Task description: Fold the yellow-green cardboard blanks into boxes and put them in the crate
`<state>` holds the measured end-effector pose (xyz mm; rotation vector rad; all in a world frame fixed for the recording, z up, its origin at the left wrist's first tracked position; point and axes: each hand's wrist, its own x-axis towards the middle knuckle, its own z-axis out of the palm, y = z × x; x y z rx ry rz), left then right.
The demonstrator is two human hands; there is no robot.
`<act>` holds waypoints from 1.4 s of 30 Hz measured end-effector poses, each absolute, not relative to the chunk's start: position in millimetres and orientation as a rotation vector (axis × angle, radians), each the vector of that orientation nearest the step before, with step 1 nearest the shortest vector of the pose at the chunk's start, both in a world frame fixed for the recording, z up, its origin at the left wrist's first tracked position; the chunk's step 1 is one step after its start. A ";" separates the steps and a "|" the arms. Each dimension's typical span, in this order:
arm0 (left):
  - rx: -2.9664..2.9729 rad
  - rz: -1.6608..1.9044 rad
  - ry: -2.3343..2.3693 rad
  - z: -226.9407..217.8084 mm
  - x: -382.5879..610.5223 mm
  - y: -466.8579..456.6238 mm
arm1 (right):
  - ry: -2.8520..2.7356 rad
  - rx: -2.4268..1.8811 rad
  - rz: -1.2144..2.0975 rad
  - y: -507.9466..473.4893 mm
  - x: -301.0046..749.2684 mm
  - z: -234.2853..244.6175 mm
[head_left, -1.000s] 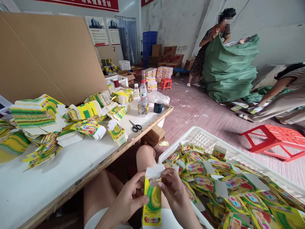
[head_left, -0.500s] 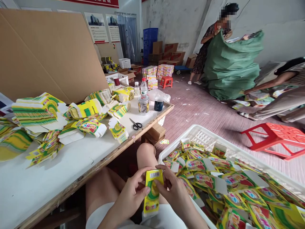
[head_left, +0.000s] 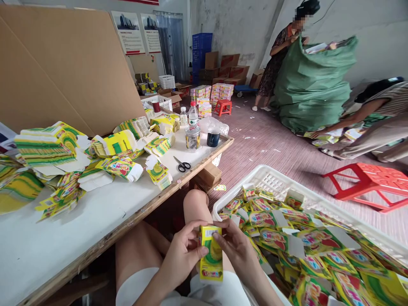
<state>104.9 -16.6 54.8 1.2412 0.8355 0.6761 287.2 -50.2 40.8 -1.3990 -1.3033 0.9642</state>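
Observation:
Above my lap, a small yellow and green cardboard box (head_left: 211,255) is held upright between both hands, its barcode at the top. My left hand (head_left: 183,250) grips its left edge, thumb on the front. From the other side my right hand (head_left: 234,244) closes on the upper right edge, thumb near the barcode. The fingers behind the box are partly hidden. To the right stands a white plastic crate (head_left: 270,174), heaped with similar yellow boxes (head_left: 321,242). Stacks of flattened yellow cartons (head_left: 47,146) lie on the white table (head_left: 95,221) to the left.
Scissors (head_left: 182,165), a clear jar (head_left: 192,138), a dark mug (head_left: 213,138) and a bottle (head_left: 193,114) stand or lie near the table's wooden edge. Beyond the crate is a red stool (head_left: 372,182). Two people work around a large green sack (head_left: 314,85).
The box in my hands has turned slightly, looks fuller, and shifted a little right. At right, the bent-over person's arm has moved left among the cartons on the floor.

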 end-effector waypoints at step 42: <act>0.848 0.834 0.518 71.0 99.0 -2.6 | -0.736 -1.141 1.284 -49.0 246.9 51.5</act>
